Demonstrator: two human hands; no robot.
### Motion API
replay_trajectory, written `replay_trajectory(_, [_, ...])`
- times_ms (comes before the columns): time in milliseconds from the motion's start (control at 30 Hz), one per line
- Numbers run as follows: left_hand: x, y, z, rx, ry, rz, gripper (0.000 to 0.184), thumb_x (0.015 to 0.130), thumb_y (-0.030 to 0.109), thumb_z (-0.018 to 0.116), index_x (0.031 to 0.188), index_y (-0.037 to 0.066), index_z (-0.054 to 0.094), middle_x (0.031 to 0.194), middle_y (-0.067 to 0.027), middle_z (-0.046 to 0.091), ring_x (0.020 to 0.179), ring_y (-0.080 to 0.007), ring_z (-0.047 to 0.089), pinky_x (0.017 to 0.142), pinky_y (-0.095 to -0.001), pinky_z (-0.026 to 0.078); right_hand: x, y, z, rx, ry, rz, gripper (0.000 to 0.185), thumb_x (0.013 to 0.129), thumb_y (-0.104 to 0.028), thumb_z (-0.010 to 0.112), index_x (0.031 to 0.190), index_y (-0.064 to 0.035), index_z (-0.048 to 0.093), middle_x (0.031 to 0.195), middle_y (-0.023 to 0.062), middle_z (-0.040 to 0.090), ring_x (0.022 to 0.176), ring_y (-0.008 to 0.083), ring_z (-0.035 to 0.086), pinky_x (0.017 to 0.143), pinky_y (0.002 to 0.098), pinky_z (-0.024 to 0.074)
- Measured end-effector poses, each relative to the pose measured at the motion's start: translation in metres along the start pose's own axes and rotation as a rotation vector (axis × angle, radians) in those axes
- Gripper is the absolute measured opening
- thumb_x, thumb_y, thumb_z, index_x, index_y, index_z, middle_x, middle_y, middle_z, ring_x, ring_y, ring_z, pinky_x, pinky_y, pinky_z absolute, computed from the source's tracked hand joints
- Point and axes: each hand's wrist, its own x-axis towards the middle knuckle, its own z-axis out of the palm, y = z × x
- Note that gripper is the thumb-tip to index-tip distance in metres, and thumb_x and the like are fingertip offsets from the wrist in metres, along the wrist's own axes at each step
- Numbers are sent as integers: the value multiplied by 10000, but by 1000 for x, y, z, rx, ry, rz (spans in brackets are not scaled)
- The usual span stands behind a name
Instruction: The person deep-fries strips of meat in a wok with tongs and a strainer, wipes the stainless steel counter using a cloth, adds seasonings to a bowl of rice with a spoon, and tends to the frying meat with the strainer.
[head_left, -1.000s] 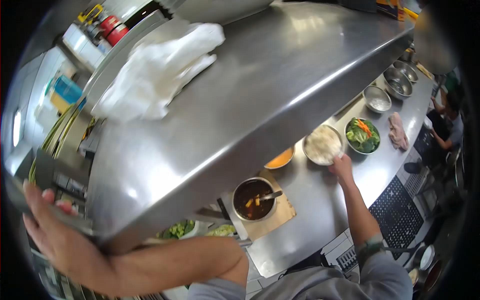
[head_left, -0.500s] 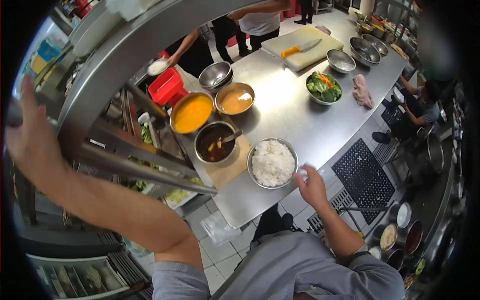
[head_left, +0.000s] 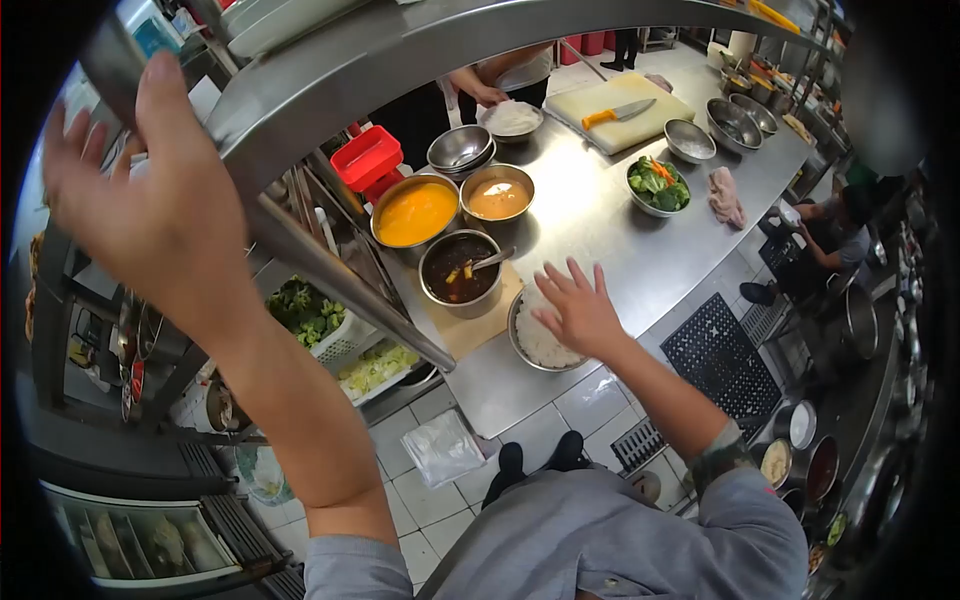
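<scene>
My right hand (head_left: 580,315), fingers spread, hovers over the right side of a metal bowl of white rice (head_left: 537,343) and holds nothing. My left hand (head_left: 150,200) is raised at the upper left beside the metal shelf post (head_left: 107,65), fingers apart with nothing in them. Left of the rice, a bowl of dark sauce (head_left: 455,275) with a spoon (head_left: 494,258) rests on a tan board (head_left: 488,328). Behind it are a bowl of orange liquid (head_left: 416,213) and a bowl of light brown sauce (head_left: 499,194).
A bowl of broccoli and carrot (head_left: 658,186), a pink cloth (head_left: 726,198) and a cutting board (head_left: 570,103) with a knife (head_left: 620,112) lie farther back. Across the table, a person's hand (head_left: 490,96) touches another rice bowl (head_left: 513,119). A metal shelf (head_left: 400,60) spans the top.
My right hand has moved from the rice bowl's right edge to over the bowl, fingers spreading. The other person's rice bowl has come to the table. The view has shifted.
</scene>
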Motion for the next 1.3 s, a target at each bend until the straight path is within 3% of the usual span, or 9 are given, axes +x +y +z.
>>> replay_trajectory(100, [-82,-1,-46,-217,-156,54,525,880,67,646,1343,-51,428,1277,-152,506,1188,-249,516,981,-351,435,35,7,20,-135,-424,34,497,971,-467,499,1314,-116,579,1424,90,517,1391,372,376,1095,715,188])
replay_trajectory(167, [-141,11,-95,-166,-728,-9,485,799,27,656,1252,-25,489,1229,-152,525,1140,-295,516,1002,-406,398,36,0,17,-135,-427,38,511,988,-485,448,1315,-116,584,1409,80,537,1368,375,411,1106,700,195])
replay_trajectory(267, [-266,-5,-127,-282,-1139,-615,381,853,128,698,1188,-3,573,1143,-185,568,1069,-331,561,914,-394,456,26,-3,10,-154,-273,30,500,990,-487,444,1313,-134,589,1441,75,508,1367,379,415,1112,695,192])
replay_trajectory(367, [-360,-17,-147,-374,-1301,-985,388,891,200,690,1193,-12,573,1112,-168,589,972,-272,609,841,-367,495,17,-14,21,-183,-510,80,544,1004,-523,378,1323,-136,589,1457,79,495,1392,374,372,1136,666,170])
replay_trajectory(500, [-431,-41,-133,-532,-1366,-1306,343,940,282,658,1151,20,590,1072,-97,598,878,-200,639,759,-311,499,-3,-42,-19,-17,100,163,449,992,-441,486,1278,-122,618,1399,132,536,1322,368,460,1113,663,221])
replay_trajectory(633, [-443,-60,-108,-680,-1333,-1770,305,969,318,627,1142,78,555,1061,-54,586,890,-187,636,729,-286,496,-89,-64,-93,360,323,357,372,949,-343,611,1174,-51,663,1182,163,658,1024,317,649,885,402,506])
replay_trajectory(900, [-440,-65,-82,-690,-1388,-1801,361,970,276,619,1210,37,493,1117,-94,593,957,-241,656,767,-322,531,-389,-91,-215,-71,904,1323,291,890,-207,676,1121,-29,680,942,126,699,812,235,668,733,334,520])
replay_trajectory(1000, [-436,-57,-78,-664,-1406,-1774,328,963,240,606,1200,36,509,1141,-98,601,938,-247,661,780,-326,536,-476,-104,-200,-425,567,1693,375,859,-308,694,1131,-52,674,1002,149,699,936,329,669,827,419,525])
replay_trajectory(1300, [-433,-41,-66,-491,-1374,-1764,313,949,207,603,1165,-14,559,1071,-116,646,870,-207,668,709,-274,559,-545,-72,-125,-265,461,1770,304,796,-258,730,1017,-53,689,989,174,684,946,359,653,837,456,508])
